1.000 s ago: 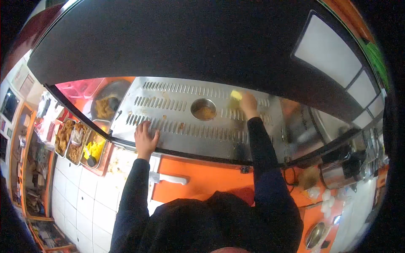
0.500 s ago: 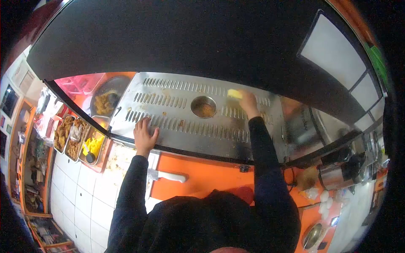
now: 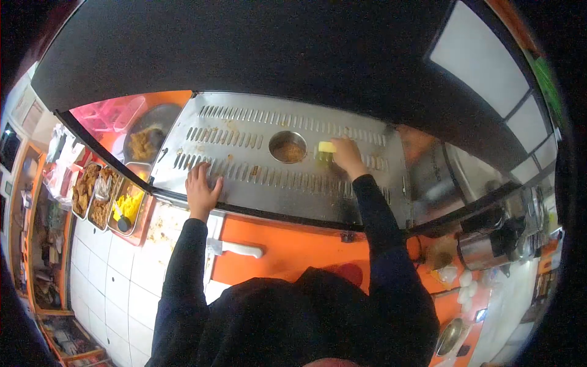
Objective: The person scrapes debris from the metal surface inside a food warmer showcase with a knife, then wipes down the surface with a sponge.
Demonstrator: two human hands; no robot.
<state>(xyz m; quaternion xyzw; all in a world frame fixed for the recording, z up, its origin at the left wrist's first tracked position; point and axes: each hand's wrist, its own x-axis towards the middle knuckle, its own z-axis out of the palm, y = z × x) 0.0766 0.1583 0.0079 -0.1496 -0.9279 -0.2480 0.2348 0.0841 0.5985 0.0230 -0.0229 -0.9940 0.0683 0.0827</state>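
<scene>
A slotted stainless-steel panel (image 3: 247,158) lies in front of me, with brownish food bits and stains on it. My right hand (image 3: 348,158) grips a yellow sponge (image 3: 326,147) against the panel, just right of the round opening (image 3: 287,147). Brownish residue shows inside that opening. On the panel's left front part rests my left hand (image 3: 203,191), fingers spread and holding nothing. The sponge's underside is hidden.
A knife with a white handle (image 3: 243,249) lies on the orange counter (image 3: 287,244) below the panel. Food trays (image 3: 129,208) stand at the left, near a dark pan (image 3: 150,131). Eggs (image 3: 466,287) sit at the right. A black hood (image 3: 244,49) overhangs the panel.
My right hand has moved the sponge left and slightly down across the panel, closer to the round opening. The left hand stays on the panel; the whole view has shifted slightly.
</scene>
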